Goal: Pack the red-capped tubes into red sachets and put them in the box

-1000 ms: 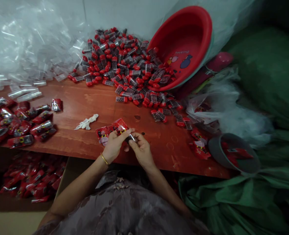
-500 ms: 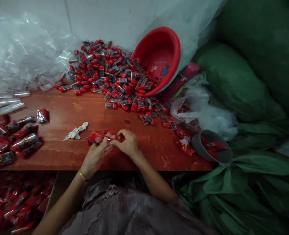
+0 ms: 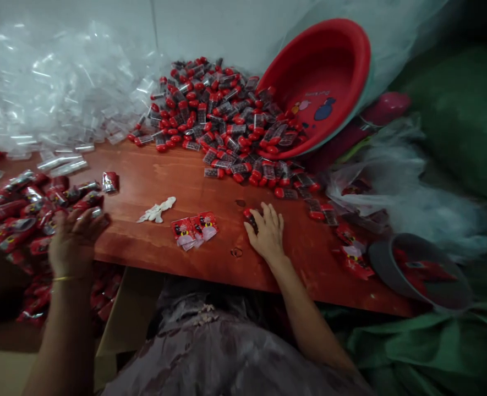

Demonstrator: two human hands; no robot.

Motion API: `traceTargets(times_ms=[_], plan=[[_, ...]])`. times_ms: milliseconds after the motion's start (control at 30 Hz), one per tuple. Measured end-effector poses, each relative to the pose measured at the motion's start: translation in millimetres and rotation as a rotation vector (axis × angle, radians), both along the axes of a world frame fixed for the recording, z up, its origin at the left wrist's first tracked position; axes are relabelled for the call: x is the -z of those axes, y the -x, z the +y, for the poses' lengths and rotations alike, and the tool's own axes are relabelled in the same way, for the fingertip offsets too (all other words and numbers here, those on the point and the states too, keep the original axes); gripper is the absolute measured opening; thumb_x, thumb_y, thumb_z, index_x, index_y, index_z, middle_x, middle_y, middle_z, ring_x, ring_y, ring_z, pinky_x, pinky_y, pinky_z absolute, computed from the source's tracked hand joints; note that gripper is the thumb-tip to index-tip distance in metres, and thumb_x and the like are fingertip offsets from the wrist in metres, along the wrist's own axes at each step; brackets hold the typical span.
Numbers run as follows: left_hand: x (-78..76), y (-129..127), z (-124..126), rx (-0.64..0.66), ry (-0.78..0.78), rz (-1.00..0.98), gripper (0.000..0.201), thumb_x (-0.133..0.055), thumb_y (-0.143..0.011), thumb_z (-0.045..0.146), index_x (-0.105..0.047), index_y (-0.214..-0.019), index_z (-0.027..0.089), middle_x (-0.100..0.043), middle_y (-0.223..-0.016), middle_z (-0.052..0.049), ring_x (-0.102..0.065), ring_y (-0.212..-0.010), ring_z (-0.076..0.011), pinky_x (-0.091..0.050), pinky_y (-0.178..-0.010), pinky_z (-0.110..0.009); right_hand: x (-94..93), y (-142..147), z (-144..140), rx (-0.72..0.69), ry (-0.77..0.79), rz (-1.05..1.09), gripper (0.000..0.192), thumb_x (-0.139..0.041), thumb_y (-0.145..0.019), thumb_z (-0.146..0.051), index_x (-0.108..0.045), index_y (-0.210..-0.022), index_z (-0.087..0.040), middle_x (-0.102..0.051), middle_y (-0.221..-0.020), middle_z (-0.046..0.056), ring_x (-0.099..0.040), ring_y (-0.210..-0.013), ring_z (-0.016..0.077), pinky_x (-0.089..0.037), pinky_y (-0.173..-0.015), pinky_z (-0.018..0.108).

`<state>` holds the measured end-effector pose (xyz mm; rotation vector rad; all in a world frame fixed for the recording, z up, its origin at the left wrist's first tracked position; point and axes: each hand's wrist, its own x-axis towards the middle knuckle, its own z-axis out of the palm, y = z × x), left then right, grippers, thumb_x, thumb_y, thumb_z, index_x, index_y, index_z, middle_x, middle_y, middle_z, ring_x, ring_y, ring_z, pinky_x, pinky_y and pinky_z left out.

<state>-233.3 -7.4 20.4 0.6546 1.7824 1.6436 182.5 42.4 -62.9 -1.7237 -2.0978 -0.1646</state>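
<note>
My right hand is over the table with its thumb and fingers closed around a small red-capped clear container. Farther left, my left hand is held at the near edge of a pile of red printed packs. Its fingers are stretched out and slightly blurred, with packs close to the fingertips. Between the two hands, flat red printed wrappers lie on the wood, and a crumpled white scrap is just left of them.
A heap of red-capped containers spills from a tilted red basin on the wooden table. Clear plastic sleeves are piled at the back left. A grey bowl and printed packets are on the right.
My hands were together over a red wrapper and are now apart. The left moved to the pile of packs; the right moved right and took a red-capped container. The view has shifted left.
</note>
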Motion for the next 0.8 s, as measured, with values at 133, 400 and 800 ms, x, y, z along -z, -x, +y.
traceTargets(times_ms=[133,400,800], plan=[[15.3,-60,23,0.243,0.184,0.711,0.046,-0.064,-0.068,0.047,-0.065,-0.101,0.016,-0.063,-0.119,-0.015,-0.056,-0.111,-0.0335,-0.038,-0.099,-0.052,0.7,2,-8,0.033,-0.058,0.027,0.042,-0.046,-0.088,-0.039,-0.056,-0.12,-0.014,-0.043,-0.139,0.02,-0.033,-0.132,0.0318,-0.029,-0.104,0.052],[42.7,-77,44,0.422,0.42,1.203,0.033,-0.046,-0.085,0.035,-0.068,-0.097,0.013,-0.066,-0.111,-0.019,-0.056,-0.111,-0.0326,-0.027,-0.103,-0.049,3.2,-1,-3,0.077,-0.045,0.071,0.039,-0.044,-0.089,-0.038,-0.059,-0.115,-0.014,-0.051,-0.133,0.018,-0.042,-0.126,0.0293,-0.029,-0.104,0.047],[40.1,-160,40,0.729,0.102,1.353,0.045,-0.05,-0.085,0.047,-0.062,-0.12,0.021,-0.041,-0.145,-0.015,-0.029,-0.137,-0.0345,-0.021,-0.11,-0.052,6.7,-2,-1,0.052,-0.112,0.097,0.038,-0.046,-0.088,-0.039,-0.06,-0.113,-0.014,-0.057,-0.127,0.016,-0.048,-0.12,0.0286,-0.031,-0.101,0.046]])
